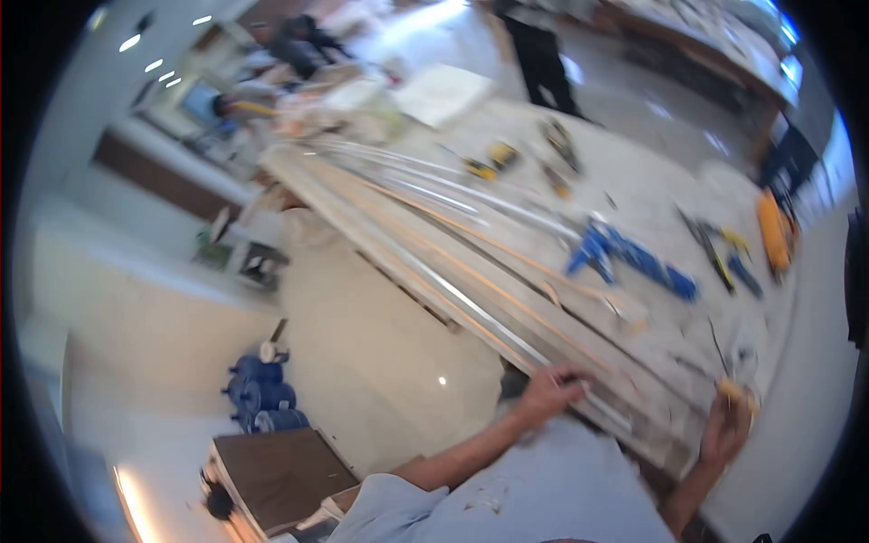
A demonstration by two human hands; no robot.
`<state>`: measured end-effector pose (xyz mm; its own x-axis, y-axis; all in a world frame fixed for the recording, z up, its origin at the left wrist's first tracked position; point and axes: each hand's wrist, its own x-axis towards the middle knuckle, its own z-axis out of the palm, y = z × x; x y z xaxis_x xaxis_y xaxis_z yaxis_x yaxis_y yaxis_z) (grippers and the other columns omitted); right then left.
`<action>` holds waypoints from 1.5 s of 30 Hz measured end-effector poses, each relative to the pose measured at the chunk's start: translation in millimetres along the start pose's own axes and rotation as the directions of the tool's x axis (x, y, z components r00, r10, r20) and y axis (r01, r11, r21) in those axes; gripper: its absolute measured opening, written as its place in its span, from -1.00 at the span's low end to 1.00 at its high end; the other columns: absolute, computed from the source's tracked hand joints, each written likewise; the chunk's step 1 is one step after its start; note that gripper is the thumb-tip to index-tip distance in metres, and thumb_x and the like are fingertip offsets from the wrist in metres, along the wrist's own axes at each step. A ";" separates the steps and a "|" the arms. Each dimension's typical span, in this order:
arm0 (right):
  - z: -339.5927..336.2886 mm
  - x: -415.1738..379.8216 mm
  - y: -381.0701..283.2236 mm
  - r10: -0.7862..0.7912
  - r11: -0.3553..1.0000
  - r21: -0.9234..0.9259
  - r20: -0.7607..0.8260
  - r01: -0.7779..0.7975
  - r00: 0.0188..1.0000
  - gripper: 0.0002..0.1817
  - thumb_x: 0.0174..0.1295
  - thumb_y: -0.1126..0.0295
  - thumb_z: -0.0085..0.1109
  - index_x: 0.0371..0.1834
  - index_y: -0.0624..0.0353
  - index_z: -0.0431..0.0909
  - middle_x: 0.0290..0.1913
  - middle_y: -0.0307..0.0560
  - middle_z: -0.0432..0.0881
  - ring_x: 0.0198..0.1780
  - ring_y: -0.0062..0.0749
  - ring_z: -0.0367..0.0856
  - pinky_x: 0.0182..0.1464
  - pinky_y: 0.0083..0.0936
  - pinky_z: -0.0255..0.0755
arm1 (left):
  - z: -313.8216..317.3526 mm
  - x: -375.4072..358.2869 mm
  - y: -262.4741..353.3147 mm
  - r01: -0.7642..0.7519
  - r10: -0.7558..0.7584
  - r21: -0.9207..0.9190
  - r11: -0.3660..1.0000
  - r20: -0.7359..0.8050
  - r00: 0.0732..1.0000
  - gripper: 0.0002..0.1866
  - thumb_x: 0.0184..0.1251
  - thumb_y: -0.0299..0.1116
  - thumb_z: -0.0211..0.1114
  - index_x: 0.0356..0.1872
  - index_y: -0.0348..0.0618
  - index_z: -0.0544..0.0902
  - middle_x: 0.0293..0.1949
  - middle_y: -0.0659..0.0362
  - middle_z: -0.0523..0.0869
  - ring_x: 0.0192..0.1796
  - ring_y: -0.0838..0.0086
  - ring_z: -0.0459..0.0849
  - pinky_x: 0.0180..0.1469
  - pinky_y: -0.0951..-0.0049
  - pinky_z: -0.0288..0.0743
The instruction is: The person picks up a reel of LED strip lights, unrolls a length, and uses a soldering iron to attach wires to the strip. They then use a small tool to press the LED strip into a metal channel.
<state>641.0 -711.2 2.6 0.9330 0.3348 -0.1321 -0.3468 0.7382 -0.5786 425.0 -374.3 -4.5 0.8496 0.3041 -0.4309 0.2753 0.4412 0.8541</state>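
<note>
My left hand (554, 395) rests at the table's near edge, its fingers curled over a long, thin silver strip (480, 315) that runs away to the far left. Further right, my right hand (724, 431) is closed around a small yellowish piece (738, 395); blur hides what kind it is. Just beyond that hand, a thin dark wire-like thing and a clear, shiny item (744, 357) lie on the table. A blue caulking gun (638, 258) with a pale tube lies past the strips, between and beyond both hands.
Several long strips, some with orange edges, lie lengthwise on the table (661, 181). Pliers (711, 249), an orange tool (775, 233) and a yellow tape measure (502, 156) lie beyond. Blue water jugs (262, 394) and a brown-topped cabinet (285, 475) stand left. People stand in the background.
</note>
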 end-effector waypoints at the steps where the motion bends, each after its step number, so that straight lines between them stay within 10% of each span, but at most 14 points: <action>1: 5.4 8.9 5.2 0.011 0.999 -0.037 0.006 -0.011 1.000 -0.72 0.53 0.44 0.15 0.22 0.27 0.53 0.21 0.08 0.65 0.28 -0.11 0.62 0.42 -0.13 0.51 | -2.2 4.0 -2.4 -0.055 0.056 0.029 0.998 -0.011 0.998 -0.72 0.45 -0.41 0.42 0.12 -0.21 0.77 -0.18 0.31 0.78 -0.17 0.70 0.67 -0.08 0.59 0.59; 9: 23.7 35.8 23.0 -0.018 0.990 -0.140 -0.007 0.016 1.000 -0.68 0.57 0.37 0.15 0.26 0.29 0.51 0.16 0.05 0.66 0.19 -0.19 0.68 0.24 -0.36 0.68 | -16.1 5.0 25.1 -0.167 0.245 0.429 0.888 -0.132 0.960 -0.81 0.46 -0.39 0.36 -0.01 -0.21 0.76 -0.33 0.32 0.74 -0.28 0.71 0.62 -0.17 0.56 0.53; 14: 21.0 40.4 17.9 -0.045 0.999 0.006 0.096 0.045 0.994 -0.66 0.53 0.41 0.18 0.26 0.34 0.49 0.24 0.17 0.64 0.27 -0.02 0.63 0.42 -0.15 0.53 | -13.8 9.6 29.9 -0.115 0.132 0.101 0.988 -0.188 0.973 -0.86 0.47 -0.39 0.40 -0.07 -0.20 0.77 -0.34 0.28 0.78 -0.34 0.64 0.67 -0.26 0.54 0.58; 16: -2.5 38.8 18.1 -0.286 0.866 -0.421 0.028 0.271 0.958 -0.66 0.49 0.44 0.19 0.25 0.36 0.51 0.26 0.17 0.63 0.29 0.03 0.62 0.42 -0.11 0.53 | -10.5 11.8 34.3 -0.127 0.116 -0.038 0.991 -0.210 0.971 -0.84 0.44 -0.39 0.45 -0.09 -0.24 0.75 -0.39 0.25 0.76 -0.42 0.64 0.65 -0.35 0.55 0.55; 17: 33.6 30.7 8.0 -0.097 0.995 0.029 -0.012 0.097 0.995 -0.67 0.48 0.45 0.21 0.23 0.38 0.52 0.22 0.16 0.65 0.23 0.01 0.66 0.31 -0.16 0.65 | -1.2 9.4 49.2 -0.093 0.090 -0.004 0.996 -0.215 0.972 -0.85 0.45 -0.41 0.42 -0.08 -0.27 0.72 -0.41 0.20 0.76 -0.45 0.59 0.65 -0.39 0.53 0.54; 23: 56.8 12.9 -6.4 -0.136 0.989 -0.071 -0.035 0.133 0.990 -0.67 0.50 0.43 0.20 0.22 0.37 0.52 0.15 0.21 0.67 0.19 -0.07 0.69 0.20 -0.20 0.73 | 10.9 18.0 53.6 -0.015 0.004 -0.069 0.998 -0.153 0.988 -0.87 0.50 -0.44 0.36 -0.09 -0.28 0.66 -0.44 0.15 0.74 -0.48 0.55 0.64 -0.46 0.52 0.51; 31: 71.9 6.9 4.1 -0.404 0.874 -0.295 -0.003 0.386 0.915 -0.61 0.49 0.35 0.29 0.25 0.34 0.52 0.07 0.12 0.68 0.11 -0.13 0.72 0.13 -0.20 0.75 | 12.7 29.8 39.9 -0.054 0.063 0.206 0.977 -0.040 0.997 -0.91 0.54 -0.44 0.32 -0.10 -0.25 0.66 -0.42 0.20 0.73 -0.43 0.60 0.62 -0.39 0.56 0.46; 38: 64.2 -0.1 20.1 -0.263 0.906 -0.316 0.106 0.283 0.959 -0.60 0.55 0.25 0.22 0.26 0.30 0.49 -0.10 0.03 0.69 -0.16 -0.24 0.73 -0.20 -0.41 0.67 | 13.0 23.5 24.2 -0.089 0.134 0.546 0.833 -0.043 0.990 -0.91 0.49 -0.47 0.32 -0.10 -0.26 0.68 -0.39 0.14 0.77 -0.39 0.58 0.71 -0.29 0.47 0.59; 45: 61.0 -39.4 32.4 -0.049 0.836 -0.544 0.058 0.073 0.997 -0.57 0.48 0.17 0.32 0.15 0.25 0.43 -0.26 0.04 0.66 -0.28 -0.27 0.72 -0.27 -0.40 0.64 | 24.7 25.7 19.2 -0.272 0.417 0.810 0.519 0.038 0.908 -0.90 0.37 -0.47 0.35 -0.15 -0.20 0.67 -0.35 -0.01 0.78 -0.34 0.09 0.79 -0.26 0.23 0.63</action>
<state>587.2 -664.7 38.1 0.9418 0.3313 -0.0570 -0.1699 0.3228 -0.9311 463.2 -378.9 8.0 0.9033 0.4284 -0.0240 0.2761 -0.5375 0.7968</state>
